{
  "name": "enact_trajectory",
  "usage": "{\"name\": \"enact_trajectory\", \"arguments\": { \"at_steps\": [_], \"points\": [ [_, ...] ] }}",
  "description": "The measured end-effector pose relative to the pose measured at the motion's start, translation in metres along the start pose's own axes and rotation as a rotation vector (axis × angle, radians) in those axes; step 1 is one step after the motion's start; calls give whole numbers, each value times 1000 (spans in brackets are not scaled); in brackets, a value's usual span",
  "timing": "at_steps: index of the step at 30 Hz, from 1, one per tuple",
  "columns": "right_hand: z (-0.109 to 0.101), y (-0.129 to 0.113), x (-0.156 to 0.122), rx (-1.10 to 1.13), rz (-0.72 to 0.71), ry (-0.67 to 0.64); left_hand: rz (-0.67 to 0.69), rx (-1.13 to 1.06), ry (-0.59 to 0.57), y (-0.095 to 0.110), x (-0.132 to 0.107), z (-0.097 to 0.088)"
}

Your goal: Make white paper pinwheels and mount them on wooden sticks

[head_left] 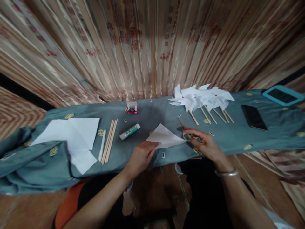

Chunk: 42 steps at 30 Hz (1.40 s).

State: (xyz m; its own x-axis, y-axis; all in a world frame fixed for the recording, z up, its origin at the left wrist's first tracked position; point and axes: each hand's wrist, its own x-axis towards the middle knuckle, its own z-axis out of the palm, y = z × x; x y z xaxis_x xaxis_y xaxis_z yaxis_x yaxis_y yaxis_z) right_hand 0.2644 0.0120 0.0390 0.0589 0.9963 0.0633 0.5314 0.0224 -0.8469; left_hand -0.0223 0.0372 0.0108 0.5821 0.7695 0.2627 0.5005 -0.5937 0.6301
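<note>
Fingers (152,145) on paper (163,135), scissors (182,123) (L/R resp.)

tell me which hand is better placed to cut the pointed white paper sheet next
Probably the right hand: it holds the scissors with yellowish handles beside the sheet, while the left hand holds the sheet's near side, perhaps steadying it.

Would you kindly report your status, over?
Left hand on white paper. Right hand at scissors, near paper's right corner. Glue stick apart from both hands.

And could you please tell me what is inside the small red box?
The open red box holds small, shiny pieces, too tiny to identify; anything beneath them is covered.
</note>
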Motion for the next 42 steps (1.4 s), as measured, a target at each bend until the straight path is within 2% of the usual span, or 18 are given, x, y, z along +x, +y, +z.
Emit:
{"name": "enact_trajectory", "arguments": {
  "at_steps": [2,4,8,15,17,20,23,25,30,42],
  "points": [
    [2,-11,-5,62,17,-162,-39,-34,10,2,1,0],
    [8,-20,-7,96,22,-223,-63,-71,15,4,2,1],
    [22,-26,-5,142,22,-143,-119,-149,-4,8,3,3],
    [37,-7,7,68,78,-87,-268,-206,17,3,2,5],
    [41,-3,9,4,75,-50,-222,-152,63,1,2,4],
    [48,0,11,-97,10,31,-36,69,109,3,2,4],
    [54,2,13,-200,-91,88,147,294,16,10,-1,9],
    [58,3,13,-278,-128,122,210,387,-50,14,-3,14],
    [63,5,14,-399,-171,188,197,464,-160,15,-9,26],
    [67,7,18,-490,-223,224,161,470,-217,13,-7,26]
  ]
}}
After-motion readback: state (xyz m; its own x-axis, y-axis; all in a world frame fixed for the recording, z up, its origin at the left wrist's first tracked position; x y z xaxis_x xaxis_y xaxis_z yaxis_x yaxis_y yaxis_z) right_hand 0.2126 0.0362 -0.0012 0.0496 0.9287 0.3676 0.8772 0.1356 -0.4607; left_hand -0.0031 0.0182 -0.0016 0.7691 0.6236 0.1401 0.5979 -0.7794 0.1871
